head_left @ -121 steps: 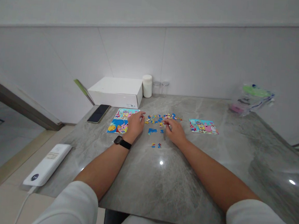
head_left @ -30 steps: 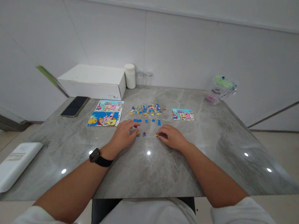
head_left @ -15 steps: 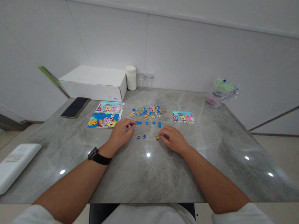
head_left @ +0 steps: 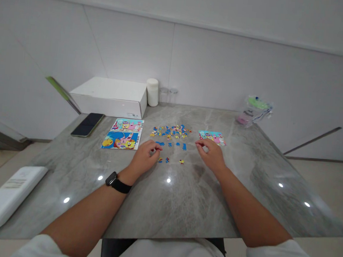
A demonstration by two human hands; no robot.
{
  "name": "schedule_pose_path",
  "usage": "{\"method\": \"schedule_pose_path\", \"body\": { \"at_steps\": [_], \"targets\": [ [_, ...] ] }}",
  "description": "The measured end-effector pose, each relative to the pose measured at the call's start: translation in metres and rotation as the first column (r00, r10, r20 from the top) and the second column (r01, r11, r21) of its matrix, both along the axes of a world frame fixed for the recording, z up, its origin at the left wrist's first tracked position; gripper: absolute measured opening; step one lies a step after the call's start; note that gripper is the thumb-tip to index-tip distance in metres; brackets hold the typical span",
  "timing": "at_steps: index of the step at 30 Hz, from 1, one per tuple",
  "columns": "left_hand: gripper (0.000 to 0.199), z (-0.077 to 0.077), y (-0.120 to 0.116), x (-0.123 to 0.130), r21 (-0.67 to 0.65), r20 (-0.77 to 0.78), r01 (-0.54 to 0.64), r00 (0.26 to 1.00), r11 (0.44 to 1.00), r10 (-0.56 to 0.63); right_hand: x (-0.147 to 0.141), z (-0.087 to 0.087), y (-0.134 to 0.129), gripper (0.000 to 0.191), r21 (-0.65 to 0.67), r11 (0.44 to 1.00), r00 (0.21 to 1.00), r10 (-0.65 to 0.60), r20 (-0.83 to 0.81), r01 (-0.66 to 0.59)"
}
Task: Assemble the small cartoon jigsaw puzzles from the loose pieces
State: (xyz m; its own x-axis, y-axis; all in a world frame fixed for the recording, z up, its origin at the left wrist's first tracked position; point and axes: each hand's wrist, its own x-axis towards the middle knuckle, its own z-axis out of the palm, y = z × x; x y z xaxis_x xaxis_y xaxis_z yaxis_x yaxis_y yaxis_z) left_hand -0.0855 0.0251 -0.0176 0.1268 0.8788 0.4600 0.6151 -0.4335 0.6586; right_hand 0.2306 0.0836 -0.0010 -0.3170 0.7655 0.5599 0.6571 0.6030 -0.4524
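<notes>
Several small puzzle pieces lie in a loose pile [head_left: 173,131] at the middle of the grey table. Nearer to me is a row of blue pieces [head_left: 184,147], and below it sit a few more pieces, one of them yellow [head_left: 182,161]. My left hand [head_left: 146,156] rests at the left end of these rows, thumb and fingertips close together; whether they hold a piece is too small to tell. My right hand [head_left: 211,153] is raised right of the rows, fingers curled and pinched, in front of a small picture card [head_left: 220,138]. Anything between its fingertips cannot be made out.
Left of the pieces lies a picture sheet [head_left: 122,134], with a phone [head_left: 88,124] beyond it. A white box [head_left: 108,96], white bottle [head_left: 152,92] and two clear glasses stand behind. A plastic bag [head_left: 253,111] is back right; a white device [head_left: 12,195] is front left.
My right hand has moved away from the yellow piece, up and to the right, towards the small card. My left hand stays near the left end of the rows. The view has shifted slightly.
</notes>
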Motion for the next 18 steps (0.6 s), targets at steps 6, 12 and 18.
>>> {"method": "schedule_pose_path", "body": {
  "at_steps": [6,12,18],
  "targets": [
    [0.016,-0.001,0.001,0.001,-0.001,0.025,-0.012,1.000,1.000,0.012,-0.018,0.020,0.042,0.011,-0.183,0.982,0.965,0.001,0.264,0.049],
    [0.015,0.001,0.002,0.000,0.016,-0.006,-0.009,1.000,1.000,0.009,-0.081,0.016,0.079,0.017,-0.248,0.958,0.823,0.021,0.568,0.146],
    [0.015,0.002,0.003,0.001,0.022,-0.001,-0.012,1.000,1.000,0.012,-0.103,0.010,0.088,0.020,-0.293,0.932,0.756,0.033,0.654,0.213]
  ]
}}
